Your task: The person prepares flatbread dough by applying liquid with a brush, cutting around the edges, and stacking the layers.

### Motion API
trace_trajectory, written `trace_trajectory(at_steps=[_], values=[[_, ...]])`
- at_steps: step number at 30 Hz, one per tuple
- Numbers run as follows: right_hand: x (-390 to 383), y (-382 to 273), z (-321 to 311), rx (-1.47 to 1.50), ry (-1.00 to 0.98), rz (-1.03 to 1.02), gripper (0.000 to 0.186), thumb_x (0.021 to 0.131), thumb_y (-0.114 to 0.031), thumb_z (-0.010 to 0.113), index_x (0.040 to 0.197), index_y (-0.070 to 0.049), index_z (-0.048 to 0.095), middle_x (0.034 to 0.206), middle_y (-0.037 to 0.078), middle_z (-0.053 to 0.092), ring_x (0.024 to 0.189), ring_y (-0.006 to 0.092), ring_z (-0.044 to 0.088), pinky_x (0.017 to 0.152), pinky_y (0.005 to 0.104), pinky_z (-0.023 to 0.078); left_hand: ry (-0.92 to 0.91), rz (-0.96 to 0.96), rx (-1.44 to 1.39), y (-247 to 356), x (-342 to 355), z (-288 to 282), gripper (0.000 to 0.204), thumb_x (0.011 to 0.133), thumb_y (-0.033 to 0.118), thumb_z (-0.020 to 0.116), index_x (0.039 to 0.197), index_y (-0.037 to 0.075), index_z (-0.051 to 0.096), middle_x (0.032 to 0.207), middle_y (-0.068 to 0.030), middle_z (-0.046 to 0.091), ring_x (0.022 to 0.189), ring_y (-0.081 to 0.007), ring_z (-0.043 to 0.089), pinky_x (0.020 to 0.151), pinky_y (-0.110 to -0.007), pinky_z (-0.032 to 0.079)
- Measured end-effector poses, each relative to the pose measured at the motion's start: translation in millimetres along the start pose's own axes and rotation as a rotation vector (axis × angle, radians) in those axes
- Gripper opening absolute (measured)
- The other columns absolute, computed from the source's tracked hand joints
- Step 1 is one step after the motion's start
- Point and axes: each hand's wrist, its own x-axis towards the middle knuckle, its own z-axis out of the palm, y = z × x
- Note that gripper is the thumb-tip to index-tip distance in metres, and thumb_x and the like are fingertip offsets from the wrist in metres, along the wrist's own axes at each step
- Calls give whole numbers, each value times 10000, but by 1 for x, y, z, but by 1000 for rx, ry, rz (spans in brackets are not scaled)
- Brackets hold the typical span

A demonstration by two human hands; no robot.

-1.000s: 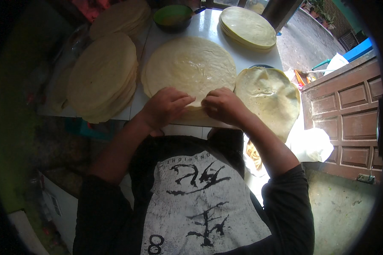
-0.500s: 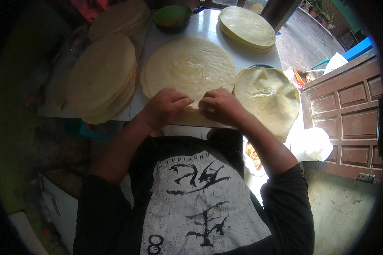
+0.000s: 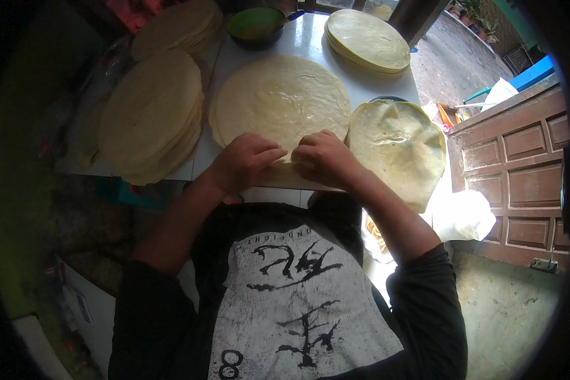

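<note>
A large round of thin, pale dough (image 3: 284, 95) lies flat in front of me, shiny and slightly wrinkled at its middle, with more layers showing under its left rim. Both hands are at its near edge. My left hand (image 3: 248, 158) has its fingers curled and pinched on the edge. Close beside it, my right hand (image 3: 326, 156) is closed on the same edge, knuckles up. The fingertips of both hands and the bit of dough in them are mostly hidden. To the right of my right hand lies a loose, crinkled flat sheet (image 3: 396, 149), overhanging the table edge.
Tall stacks of dough rounds stand at the left (image 3: 151, 114) and far left (image 3: 178, 28). Another stack (image 3: 367, 41) is at the far right of the white table (image 3: 304, 35). A green pan (image 3: 255, 26) sits at the back. Beyond the table's right side is a brown panelled door (image 3: 519, 171).
My right hand has shifted slightly left, closer to my left hand, along the near edge of the dough. The left hand has barely moved.
</note>
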Motion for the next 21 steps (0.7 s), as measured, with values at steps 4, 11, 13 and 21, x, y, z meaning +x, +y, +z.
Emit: trace_trajectory(at_steps=[4,11,13,21], values=[[6,4,-3,-15,-65,19,184,774,-202,781,931,-148,703,912,49,667,899,273,662,848,412,492,-10,-13,-13,4,2,-4,459,755,149,822,1187,55,698,1110,-115,698,1011,-332,661,884,-452,517],[15,7,-13,33,-125,85,232,772,-240,798,939,-105,709,925,99,685,903,338,668,847,461,507,-10,0,27,1,6,-6,450,790,166,799,1218,67,703,953,-123,697,891,-348,660,831,-460,520],[12,5,-15,34,-84,60,289,765,-237,807,1011,-112,719,974,106,693,942,334,668,867,453,506,-4,-11,45,0,9,-8,434,809,171,781,1226,80,706,900,-128,688,843,-354,657,800,-469,519],[5,-6,-26,-113,-48,28,529,772,-198,799,1273,-121,647,1107,104,692,1042,298,662,929,429,495,-47,-132,47,-6,20,-18,436,879,216,734,1299,112,677,886,-142,685,826,-356,669,761,-482,516]])
